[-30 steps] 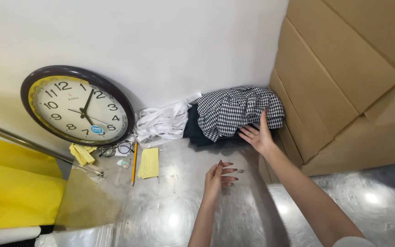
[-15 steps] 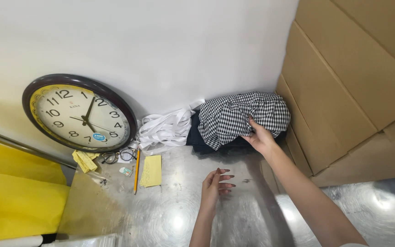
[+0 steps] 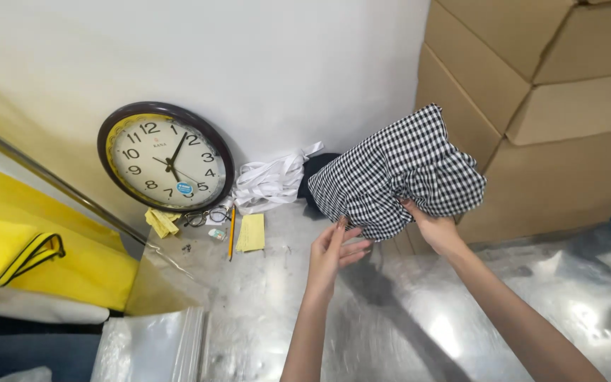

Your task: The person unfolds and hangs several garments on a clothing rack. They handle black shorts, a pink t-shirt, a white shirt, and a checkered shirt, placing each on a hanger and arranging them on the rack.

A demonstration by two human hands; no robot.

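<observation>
My right hand [image 3: 434, 228] grips a black-and-white checked cloth [image 3: 403, 171] from below and holds it up above the shiny metal table [image 3: 390, 311]. My left hand [image 3: 335, 251] is raised just under the cloth's lower left edge, fingers spread and fingertips touching it. A dark cloth [image 3: 317, 170] lies behind, against the white wall.
A round wall clock [image 3: 166, 157] leans on the wall at the left. Beside it lie white ribbon strips [image 3: 271, 182], a pencil [image 3: 232, 240], a yellow notepad [image 3: 252, 233] and small clutter. Stacked cardboard boxes [image 3: 553, 106] stand right. Yellow fabric [image 3: 37, 247] and clear plastic bags [image 3: 151, 346] lie left.
My right hand has lifted the checked cloth off the pile by the wall and raised it. My left hand has come up from the table to its edge.
</observation>
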